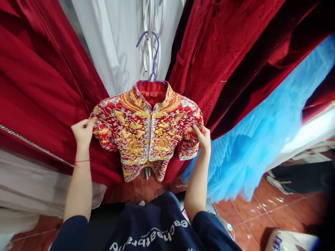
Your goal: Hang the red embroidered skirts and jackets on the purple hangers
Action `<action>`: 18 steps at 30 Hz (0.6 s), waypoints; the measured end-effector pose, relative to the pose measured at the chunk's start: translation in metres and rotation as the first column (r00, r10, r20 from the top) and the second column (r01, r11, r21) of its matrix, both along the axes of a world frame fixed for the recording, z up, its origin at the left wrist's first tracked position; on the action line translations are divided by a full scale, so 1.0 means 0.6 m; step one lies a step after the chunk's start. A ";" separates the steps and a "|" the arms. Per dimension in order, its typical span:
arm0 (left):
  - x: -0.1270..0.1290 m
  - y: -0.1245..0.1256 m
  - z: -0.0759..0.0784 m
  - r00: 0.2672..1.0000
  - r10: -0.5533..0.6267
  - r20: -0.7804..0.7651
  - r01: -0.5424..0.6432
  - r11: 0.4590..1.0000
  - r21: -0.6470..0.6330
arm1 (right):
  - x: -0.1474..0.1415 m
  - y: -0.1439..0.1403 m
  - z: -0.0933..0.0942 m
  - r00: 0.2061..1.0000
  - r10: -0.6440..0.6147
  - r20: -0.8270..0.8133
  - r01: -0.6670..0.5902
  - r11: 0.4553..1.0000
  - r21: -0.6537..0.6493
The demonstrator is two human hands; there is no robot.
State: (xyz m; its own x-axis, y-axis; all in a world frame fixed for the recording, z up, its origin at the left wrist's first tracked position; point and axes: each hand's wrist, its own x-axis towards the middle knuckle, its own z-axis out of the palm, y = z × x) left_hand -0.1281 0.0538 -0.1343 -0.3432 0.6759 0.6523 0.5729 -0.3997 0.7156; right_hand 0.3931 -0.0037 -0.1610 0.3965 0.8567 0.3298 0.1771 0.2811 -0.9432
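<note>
A short red jacket (136, 129) with gold and silver embroidery, a stand collar and a closed front zip hangs in front of me. Its purple wire hanger (154, 59) hooks onto a chain of white rings (149, 17) above. My left hand (84, 130) pinches the sleeve on the left side, thumb on top. On the right side, my right hand (203, 136) grips the other sleeve near its outer edge, the fingers partly hidden behind the cloth. Both sleeves are held out to the sides.
Long red gowns (39, 76) hang at the left, and dark red dresses (222, 52) at the right. A blue tulle skirt (251, 146) spreads beside them. White fabric (112, 42) hangs behind the rings. Below is a red tiled floor (246, 216) with a white bag (293, 240).
</note>
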 end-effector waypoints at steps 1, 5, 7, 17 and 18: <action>-0.005 -0.011 0.017 0.992 0.091 -0.087 -0.086 0.995 0.053 | 0.003 0.005 0.001 1.000 -0.016 -0.001 0.016 1.000 0.015; -0.010 -0.042 0.081 0.848 0.406 -0.342 -0.319 0.905 0.283 | -0.006 0.043 -0.007 0.997 -0.072 -0.007 0.072 0.995 0.067; -0.007 -0.055 0.095 0.825 0.459 -0.330 -0.340 0.870 0.358 | -0.015 0.060 -0.014 0.998 -0.051 0.022 0.049 0.998 0.050; 0.005 -0.027 0.123 0.900 -0.430 -0.071 0.424 0.901 -0.086 | -0.028 0.103 0.060 0.966 0.049 0.255 -0.119 0.956 0.267; 0.012 -0.017 0.131 0.849 -0.528 -0.035 0.519 0.843 -0.142 | -0.034 0.112 0.074 0.955 0.036 0.296 -0.130 0.943 0.305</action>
State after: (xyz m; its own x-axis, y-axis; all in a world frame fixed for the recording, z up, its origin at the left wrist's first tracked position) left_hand -0.1208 0.0437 -0.0560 0.1270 0.8177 0.5614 0.3533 -0.5662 0.7447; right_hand 0.3726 0.0637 -0.1168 0.1785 0.7139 0.6771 0.3852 0.5825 -0.7158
